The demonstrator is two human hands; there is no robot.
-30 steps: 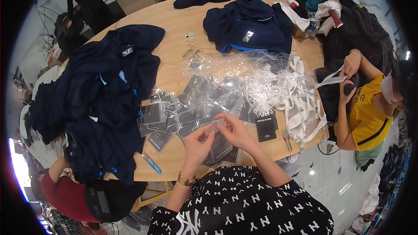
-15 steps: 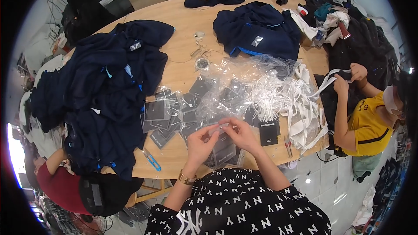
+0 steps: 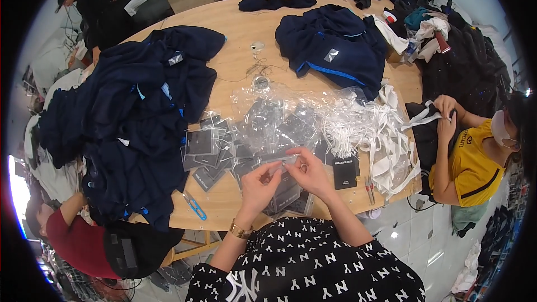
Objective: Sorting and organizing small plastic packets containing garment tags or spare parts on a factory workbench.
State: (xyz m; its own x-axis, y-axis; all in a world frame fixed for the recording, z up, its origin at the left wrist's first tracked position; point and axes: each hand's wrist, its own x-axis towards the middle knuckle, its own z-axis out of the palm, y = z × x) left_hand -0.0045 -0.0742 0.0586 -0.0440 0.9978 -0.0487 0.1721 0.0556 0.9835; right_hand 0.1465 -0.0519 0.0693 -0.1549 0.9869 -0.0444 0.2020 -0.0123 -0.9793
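Near the table's front edge, my left hand and my right hand are pinched close together at the top of a clear plastic tag sleeve. Their fingertips hide the exact grip. Just beneath them lies a dark grey tag; whether it is inside the held sleeve I cannot tell. Several dark tags in clear sleeves are spread to the left of my hands. Beyond my fingers spreads crumpled clear plastic film, beside a heap of white strings. A black card rests right of my right hand.
Navy garments cover the left side, with another navy garment at the back. A blue thread cutter, small red-handled tools and white straps lie around. Co-workers sit at the far side, left and right, one handling a strap.
My hands stay nearly in place, fingers shifting slightly on the sleeve. The clear film has flattened and spread toward me. The right co-worker's hands have moved closer together.
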